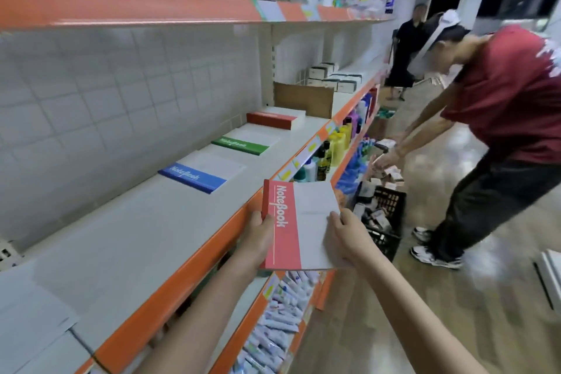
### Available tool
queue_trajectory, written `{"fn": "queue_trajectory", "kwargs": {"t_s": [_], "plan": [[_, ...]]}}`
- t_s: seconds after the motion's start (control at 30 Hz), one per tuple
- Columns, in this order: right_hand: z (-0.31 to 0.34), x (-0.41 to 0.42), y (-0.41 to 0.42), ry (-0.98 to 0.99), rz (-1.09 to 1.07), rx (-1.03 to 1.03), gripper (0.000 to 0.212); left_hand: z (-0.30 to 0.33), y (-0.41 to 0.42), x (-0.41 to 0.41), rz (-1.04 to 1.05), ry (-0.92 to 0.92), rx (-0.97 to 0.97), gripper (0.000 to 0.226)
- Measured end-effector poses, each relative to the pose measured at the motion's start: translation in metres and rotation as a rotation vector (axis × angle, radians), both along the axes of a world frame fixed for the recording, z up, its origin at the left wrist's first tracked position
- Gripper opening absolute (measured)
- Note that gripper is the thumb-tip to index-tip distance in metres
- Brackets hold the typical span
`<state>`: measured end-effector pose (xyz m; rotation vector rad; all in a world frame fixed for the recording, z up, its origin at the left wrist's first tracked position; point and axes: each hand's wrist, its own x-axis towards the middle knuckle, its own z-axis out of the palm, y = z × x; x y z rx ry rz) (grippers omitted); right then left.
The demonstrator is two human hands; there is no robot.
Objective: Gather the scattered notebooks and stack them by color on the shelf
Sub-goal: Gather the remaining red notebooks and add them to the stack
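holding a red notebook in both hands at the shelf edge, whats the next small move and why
Probably carry the red notebook, held by the left hand and right hand, past the blue notebook and green notebook to the red stack farther along the shelf, since colours match there.

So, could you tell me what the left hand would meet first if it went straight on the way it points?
Probably nothing soon: the left hand, holding the red notebook, points along the shelf's orange edge; depth is unclear.
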<state>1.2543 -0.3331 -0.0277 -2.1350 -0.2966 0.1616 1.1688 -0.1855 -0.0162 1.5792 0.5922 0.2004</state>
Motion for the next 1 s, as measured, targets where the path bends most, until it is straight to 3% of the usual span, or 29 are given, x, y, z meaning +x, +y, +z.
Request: {"fn": "queue_trajectory", "kwargs": {"t_s": [0.33, 0.43, 0.6, 1.0], "plan": [[0.002, 0.109, -0.016, -0.025, -0.058, -0.063, 0.035, -0.003, -0.013, 0.123, -0.106, 0.022, 0.051, 0.033], [0.007, 0.156, -0.009, 0.014, -0.03, -0.064, 0.019, 0.0, -0.006, 0.17, -0.072, 0.009, 0.097, 0.039], [0.026, 0.232, 0.019, -0.01, 0.008, -0.053, 0.036, 0.015, 0.019, 0.246, -0.01, -0.002, 0.024, 0.035], [0.042, 0.354, 0.079, 0.006, 0.113, -0.034, 0.031, 0.027, 0.075, 0.354, 0.115, 0.014, 0.044, 0.029]]}}
